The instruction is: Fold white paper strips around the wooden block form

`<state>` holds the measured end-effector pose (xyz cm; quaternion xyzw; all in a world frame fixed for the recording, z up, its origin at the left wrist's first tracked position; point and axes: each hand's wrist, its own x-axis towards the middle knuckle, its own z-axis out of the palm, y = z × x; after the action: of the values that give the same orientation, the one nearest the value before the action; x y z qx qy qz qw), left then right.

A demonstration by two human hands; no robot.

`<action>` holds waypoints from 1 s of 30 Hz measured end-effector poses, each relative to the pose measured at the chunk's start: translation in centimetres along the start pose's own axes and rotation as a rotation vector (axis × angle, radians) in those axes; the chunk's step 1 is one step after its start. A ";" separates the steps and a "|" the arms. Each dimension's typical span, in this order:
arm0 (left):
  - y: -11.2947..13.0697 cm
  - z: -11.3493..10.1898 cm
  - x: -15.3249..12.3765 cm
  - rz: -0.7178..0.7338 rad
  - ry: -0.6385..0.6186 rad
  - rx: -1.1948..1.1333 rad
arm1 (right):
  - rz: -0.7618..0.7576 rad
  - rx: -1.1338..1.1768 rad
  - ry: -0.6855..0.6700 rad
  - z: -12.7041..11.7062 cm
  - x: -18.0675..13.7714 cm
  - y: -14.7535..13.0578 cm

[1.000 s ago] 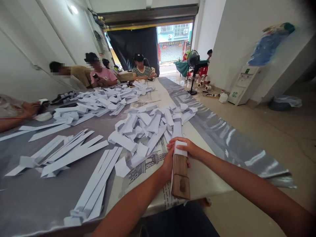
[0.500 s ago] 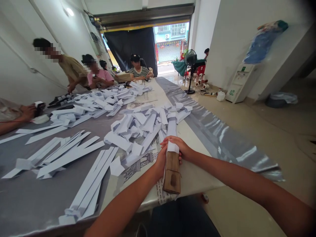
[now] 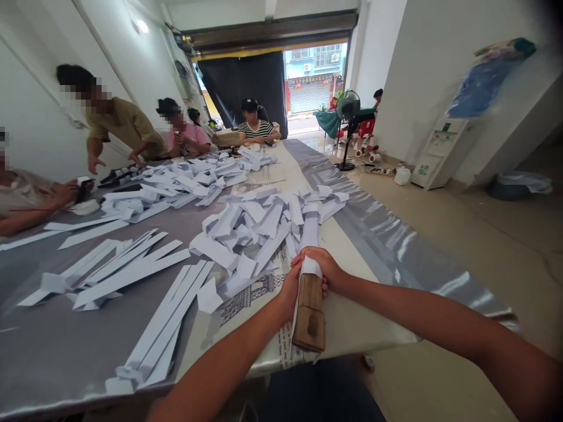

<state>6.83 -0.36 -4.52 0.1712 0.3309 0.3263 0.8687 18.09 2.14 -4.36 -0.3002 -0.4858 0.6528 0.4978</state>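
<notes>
A flat length of brown wood [image 3: 308, 310] lies at the table's near edge, its near end bare and white paper [image 3: 311, 265] around its upper part. My left hand [image 3: 291, 284] presses the paper from the left side, fingers closed. From the right, my right hand [image 3: 328, 271] closes around the same paper-covered part, its fingertips showing beside the wood. Beyond the hands the white paper continues away from me. Folded white paper pieces [image 3: 246, 225] are heaped just past them, and several long paper strips [image 3: 165, 319] lie to the left.
Another paper pile [image 3: 189, 176] covers the far left of the table [image 3: 39, 363]. A person in a tan shirt [image 3: 127, 126] leans over it; others sit along the left side and far end. A standing fan [image 3: 347, 108] and a water dispenser [image 3: 435, 152] stand to the right.
My view has turned slightly left. Both hands keep their hold on the paper-covered wood with little movement. The person in the tan shirt now has a hand stretched out over the table edge.
</notes>
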 end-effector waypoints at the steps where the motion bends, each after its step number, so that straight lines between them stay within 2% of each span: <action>1: 0.0 -0.1 0.1 -0.013 -0.004 0.009 | -0.015 0.007 -0.007 0.0 0.0 0.0; 6: 0.0 -0.6 0.4 -0.050 -0.001 0.044 | -0.037 -0.003 -0.027 -0.2 -0.1 -0.3; 15: -0.2 -0.2 -0.2 0.003 -0.024 0.040 | -0.058 -0.045 -0.017 0.0 -0.7 -0.8; 22: 0.2 -0.5 -0.4 -0.006 -0.066 0.023 | 0.049 0.030 -0.045 0.2 -0.7 -1.3; 27: 0.3 -0.3 -1.3 0.042 -0.055 0.087 | 0.043 -0.154 -0.038 -0.1 -1.2 -1.5; 30: 0.4 -0.1 -1.5 0.057 -0.071 0.069 | 0.062 -0.175 -0.084 -0.4 -1.1 -1.7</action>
<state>5.73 -1.08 -3.67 0.2218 0.3059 0.3328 0.8640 19.41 1.32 -3.05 -0.3300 -0.5518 0.6348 0.4284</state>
